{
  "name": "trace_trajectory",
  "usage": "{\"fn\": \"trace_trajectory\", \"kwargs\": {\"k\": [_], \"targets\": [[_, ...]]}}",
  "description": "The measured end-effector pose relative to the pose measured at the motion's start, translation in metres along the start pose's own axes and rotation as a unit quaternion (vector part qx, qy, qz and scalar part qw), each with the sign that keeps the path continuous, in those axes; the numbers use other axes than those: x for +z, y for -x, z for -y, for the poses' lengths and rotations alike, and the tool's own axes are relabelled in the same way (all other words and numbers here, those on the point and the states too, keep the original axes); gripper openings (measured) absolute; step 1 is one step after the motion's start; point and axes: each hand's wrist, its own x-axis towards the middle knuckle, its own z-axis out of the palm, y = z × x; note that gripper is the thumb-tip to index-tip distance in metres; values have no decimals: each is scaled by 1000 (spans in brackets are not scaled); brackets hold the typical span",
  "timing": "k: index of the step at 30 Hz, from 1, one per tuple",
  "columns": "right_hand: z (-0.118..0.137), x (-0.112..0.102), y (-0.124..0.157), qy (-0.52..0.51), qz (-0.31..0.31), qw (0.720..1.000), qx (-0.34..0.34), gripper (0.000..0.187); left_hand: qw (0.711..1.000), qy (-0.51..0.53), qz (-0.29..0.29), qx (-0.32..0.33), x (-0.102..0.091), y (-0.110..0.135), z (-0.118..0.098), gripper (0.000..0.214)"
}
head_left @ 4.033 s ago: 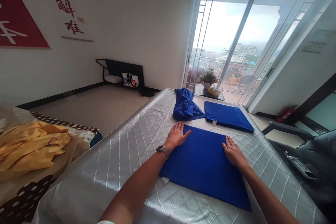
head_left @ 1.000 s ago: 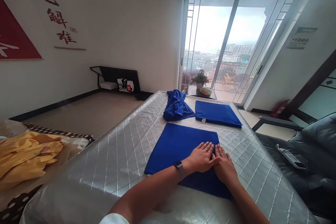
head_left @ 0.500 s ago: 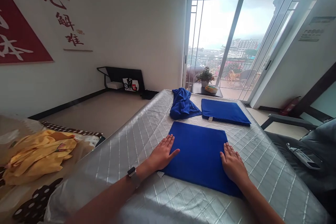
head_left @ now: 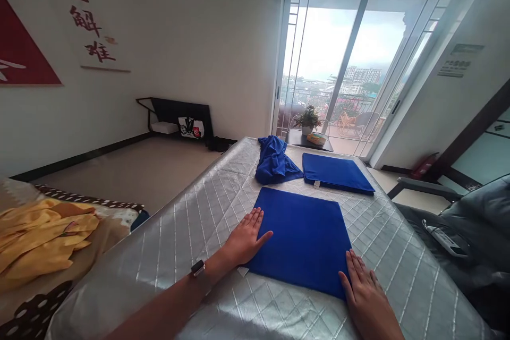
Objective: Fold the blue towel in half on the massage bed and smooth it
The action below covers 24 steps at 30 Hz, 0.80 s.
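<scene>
A flat, squarely folded blue cloth (head_left: 303, 241) lies in front of me on a silver quilted cover (head_left: 191, 223). My left hand (head_left: 247, 236) rests flat along its left edge, fingers stretched out and thumb on the fabric. At the near right corner, my right hand (head_left: 362, 281) lies with straight fingers against the right edge. A small white tag shows at the cloth's near left corner. Farther back are a crumpled blue cloth (head_left: 274, 162) and a folded blue cloth (head_left: 337, 172) with a white tag on its near edge.
Yellow cloth (head_left: 48, 234) lies heaped on the left. To the right stands a dark armchair (head_left: 478, 234) with a power strip (head_left: 445, 239) on it. Beyond the far edge, a small table (head_left: 297, 139) holds a potted plant (head_left: 308, 119) before a sliding glass door (head_left: 334, 64).
My right hand has slid toward me along the cloth's right edge to the near corner. My left hand stays in about the same place. The view has shifted slightly.
</scene>
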Motion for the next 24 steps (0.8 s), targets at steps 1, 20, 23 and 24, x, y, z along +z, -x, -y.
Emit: {"fn": "trace_trajectory", "kwargs": {"k": [1, 20, 23, 24], "targets": [[1, -1, 2, -5, 7, 1000, 7, 72, 1000, -4, 0, -2, 0, 0, 0, 85], [22, -36, -2, -42, 88, 994, 45, 61, 967, 49, 55, 243, 24, -24, -184, 77], [22, -39, -1, -24, 88, 995, 43, 61, 971, 54, 65, 226, 35, -31, -205, 79], [22, -39, -1, -20, 91, 995, 43, 61, 973, 55, 66, 217, 37, -30, -205, 80]]}}
